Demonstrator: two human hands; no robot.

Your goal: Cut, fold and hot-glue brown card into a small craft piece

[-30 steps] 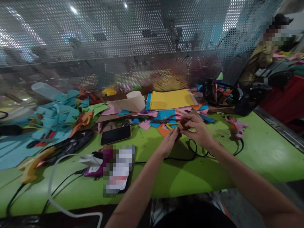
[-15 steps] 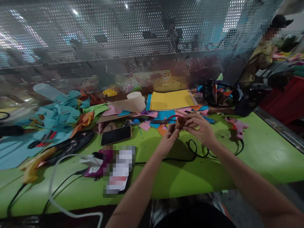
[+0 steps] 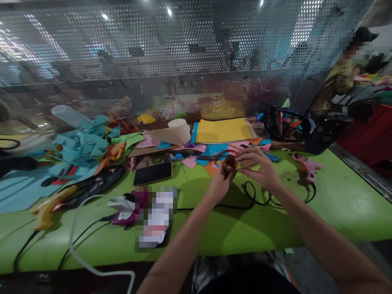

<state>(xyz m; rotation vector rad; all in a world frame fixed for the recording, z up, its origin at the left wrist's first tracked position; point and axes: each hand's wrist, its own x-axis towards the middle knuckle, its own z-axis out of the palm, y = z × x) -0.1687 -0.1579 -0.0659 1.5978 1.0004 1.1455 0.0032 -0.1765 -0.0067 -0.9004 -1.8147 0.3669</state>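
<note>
Above the middle of the green table (image 3: 337, 196), my left hand (image 3: 221, 181) is curled around a small brown rolled paper tube (image 3: 230, 162). My right hand (image 3: 260, 167) pinches the tube's right side with thumb and fingers. Red-handled scissors (image 3: 219, 155) lie on coloured paper scraps just behind my hands. A black cable (image 3: 254, 198) loops on the table under them.
A pink glue gun (image 3: 308, 168) lies to the right, a yellow glue gun (image 3: 45, 208) at the left. A black phone (image 3: 152, 173), yellow paper sheets (image 3: 225, 130), a tape roll (image 3: 179, 130) and blue paper scraps (image 3: 79, 147) crowd the back. A perforated metal screen (image 3: 183, 61) stands behind. Another person sits at the far right.
My hands have stayed in place while turning the brown paper piece; it is now rolled into a tube held upright in my left hand. The view shifted slightly.
</note>
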